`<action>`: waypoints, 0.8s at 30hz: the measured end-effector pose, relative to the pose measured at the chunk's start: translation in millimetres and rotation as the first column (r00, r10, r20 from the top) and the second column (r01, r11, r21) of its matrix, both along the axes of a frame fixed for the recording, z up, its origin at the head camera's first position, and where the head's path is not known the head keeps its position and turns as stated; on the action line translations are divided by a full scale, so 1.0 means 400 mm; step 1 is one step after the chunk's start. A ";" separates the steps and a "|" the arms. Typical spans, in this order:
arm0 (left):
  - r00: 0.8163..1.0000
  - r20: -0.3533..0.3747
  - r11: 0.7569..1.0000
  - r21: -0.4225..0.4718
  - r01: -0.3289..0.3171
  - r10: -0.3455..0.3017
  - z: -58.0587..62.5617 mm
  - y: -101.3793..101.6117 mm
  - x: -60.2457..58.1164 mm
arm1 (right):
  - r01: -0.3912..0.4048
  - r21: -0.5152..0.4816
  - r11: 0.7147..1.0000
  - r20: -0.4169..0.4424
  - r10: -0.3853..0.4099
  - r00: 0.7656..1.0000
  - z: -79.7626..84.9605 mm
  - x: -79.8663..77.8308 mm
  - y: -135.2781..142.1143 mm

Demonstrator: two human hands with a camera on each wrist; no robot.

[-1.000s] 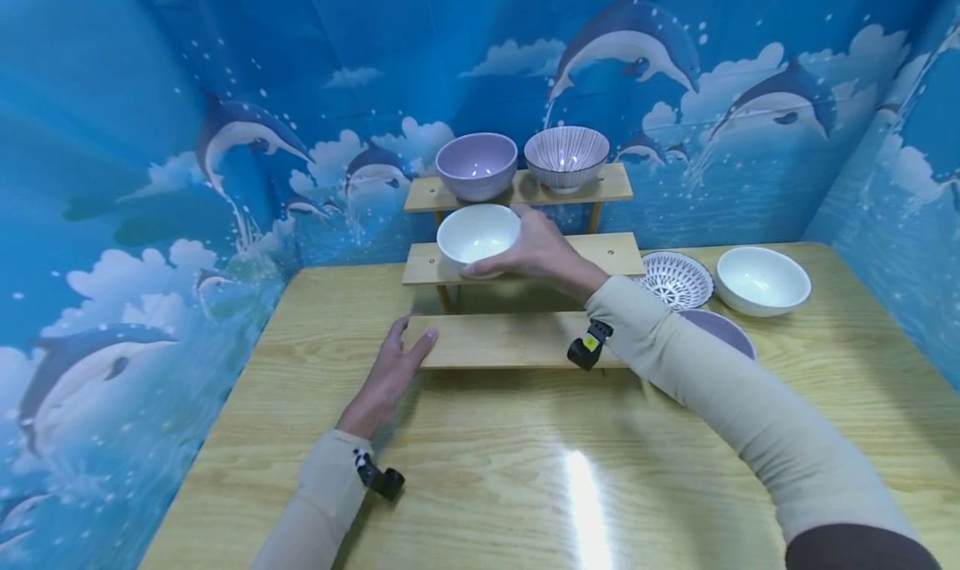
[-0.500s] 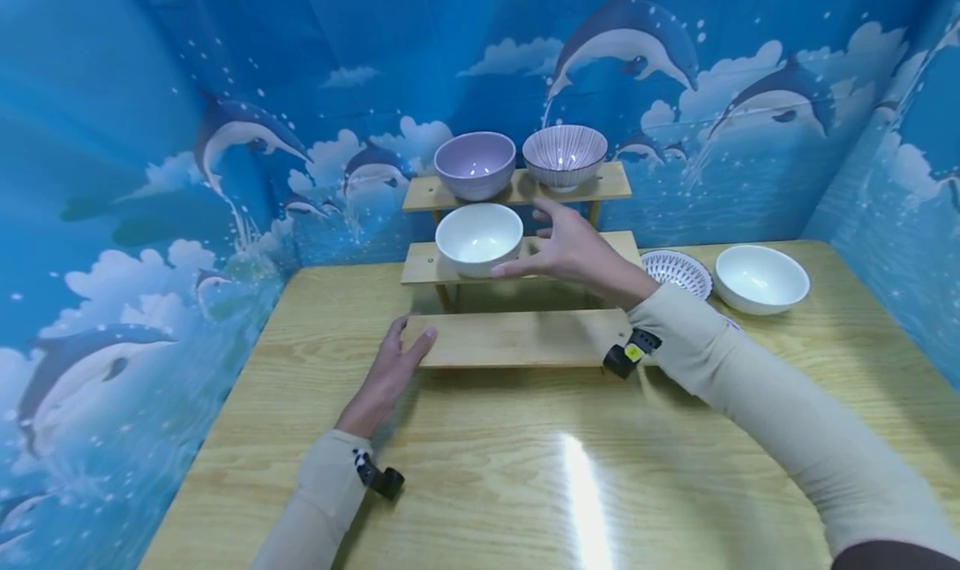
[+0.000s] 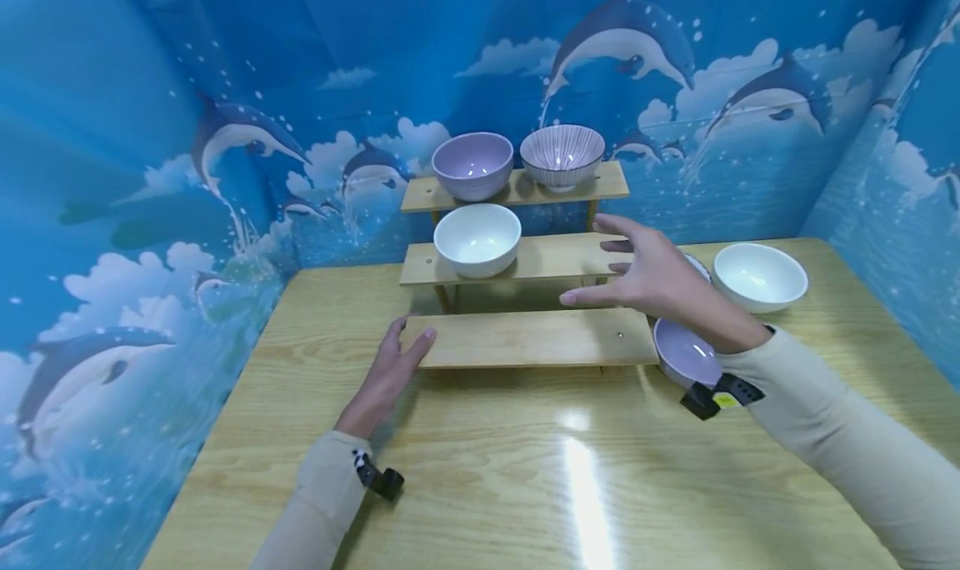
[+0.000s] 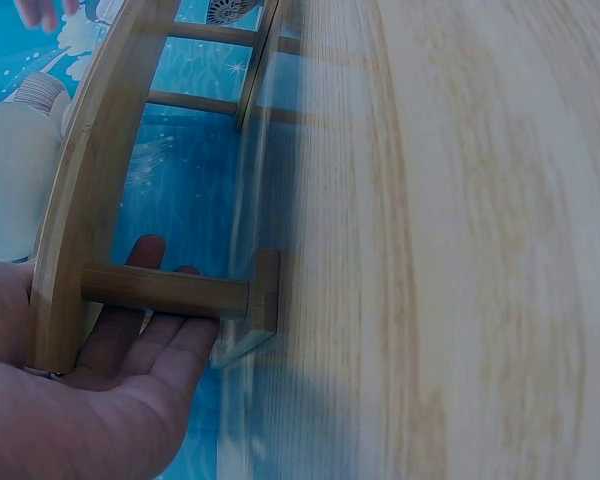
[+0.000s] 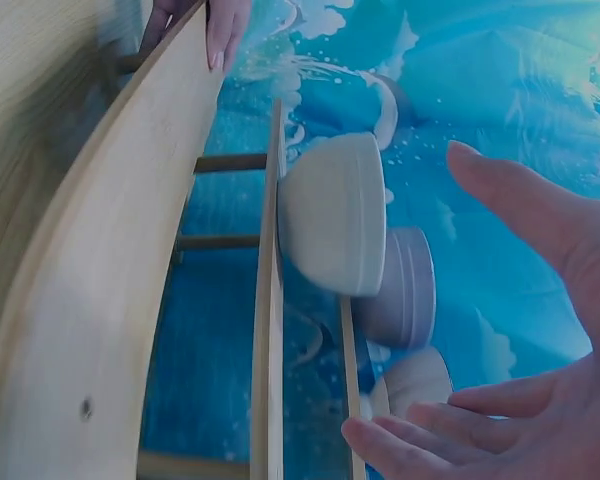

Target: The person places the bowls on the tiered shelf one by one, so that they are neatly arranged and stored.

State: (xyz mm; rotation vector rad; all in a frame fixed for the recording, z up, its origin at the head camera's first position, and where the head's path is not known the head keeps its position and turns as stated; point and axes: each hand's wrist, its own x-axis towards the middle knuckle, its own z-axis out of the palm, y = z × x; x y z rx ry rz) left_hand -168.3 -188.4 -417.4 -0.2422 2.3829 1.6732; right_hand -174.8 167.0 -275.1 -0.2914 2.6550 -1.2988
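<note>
My left hand (image 3: pixel 386 378) grips the left end of the lowest board of a three-tier wooden shelf rack (image 3: pixel 525 337). In the left wrist view its fingers (image 4: pixel 165 355) pass under the board around a round leg. My right hand (image 3: pixel 660 278) hangs with spread fingers above the rack's right side, holding nothing. On the left of the middle tier sits a white bowl (image 3: pixel 477 241), apart from the right hand. A purple bowl (image 3: pixel 472 167) and a striped bowl (image 3: pixel 562 157) stand side by side on the top tier.
To the right of the rack, another white bowl (image 3: pixel 760 278) and another purple bowl (image 3: pixel 684 353) stand on the wooden table (image 3: pixel 480 487). Between them a patterned dish (image 3: pixel 697 266) is mostly hidden by the right hand. A dolphin-print backdrop (image 3: pixel 375 70) encloses the back and sides.
My right hand has let go of the white bowl on the middle tier and drawn away to the right, fingers spreading. The left hand has stayed on the rack.
</note>
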 end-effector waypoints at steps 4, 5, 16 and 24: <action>1.000 0.007 1.000 -0.005 -0.007 0.007 0.001 0.002 0.000 | 0.016 0.020 1.000 -0.039 -0.015 0.999 -0.024 0.033 0.047; 1.000 0.009 1.000 -0.006 -0.008 0.008 0.002 0.003 0.001 | 0.022 0.028 0.999 -0.052 -0.020 0.998 -0.032 0.042 0.059; 0.999 0.031 1.000 -0.001 -0.016 0.016 0.000 0.001 0.001 | 0.144 0.098 0.985 -0.120 -0.132 0.984 -0.130 0.133 0.188; 0.999 0.044 1.000 -0.004 -0.020 0.020 0.004 0.002 0.002 | 0.263 0.150 0.953 -0.170 -0.237 0.957 -0.216 0.167 0.258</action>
